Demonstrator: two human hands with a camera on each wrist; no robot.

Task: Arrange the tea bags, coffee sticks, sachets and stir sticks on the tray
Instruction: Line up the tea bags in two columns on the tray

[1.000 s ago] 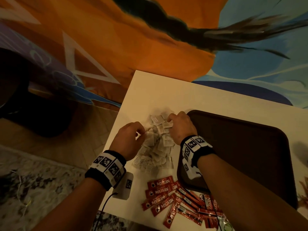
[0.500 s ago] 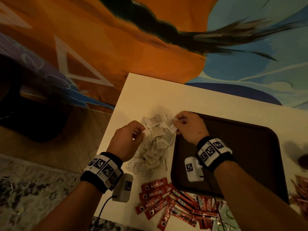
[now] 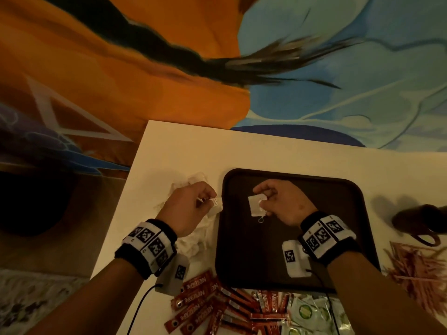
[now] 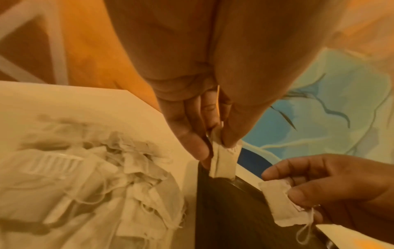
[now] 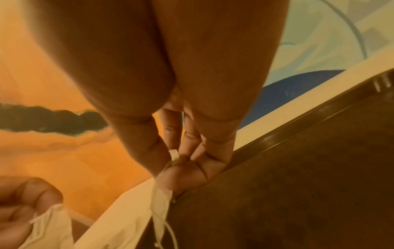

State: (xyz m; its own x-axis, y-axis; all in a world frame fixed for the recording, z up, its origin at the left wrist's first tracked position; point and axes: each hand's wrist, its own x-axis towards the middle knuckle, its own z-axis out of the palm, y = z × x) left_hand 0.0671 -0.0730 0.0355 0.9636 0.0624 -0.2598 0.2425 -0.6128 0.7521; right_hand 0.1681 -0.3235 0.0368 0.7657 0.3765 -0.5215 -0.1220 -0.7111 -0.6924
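Observation:
A dark brown tray (image 3: 338, 213) lies on the white table. My right hand (image 3: 268, 201) hovers over the tray's left part and pinches a white tea bag (image 3: 257, 204) whose string loop dangles below; the same tea bag (image 4: 279, 202) shows in the left wrist view. My left hand (image 3: 205, 198) pinches another tea bag (image 3: 216, 203) at the tray's left edge, above the pile of tea bags (image 3: 193, 235). That bag (image 4: 224, 161) hangs between thumb and fingers. Red coffee sticks (image 3: 205, 303) lie near the table's front edge.
Green-printed sachets (image 3: 312, 313) lie in front of the tray beside the coffee sticks. Reddish stir sticks (image 3: 411, 267) are heaped at the right. A dark cup-like object (image 3: 423, 221) stands right of the tray. Orange and blue fabric lies beyond the table.
My right hand has moved from the tea bag pile rightward over the tray, carrying one tea bag. My left hand has lifted another bag toward the tray's left edge.

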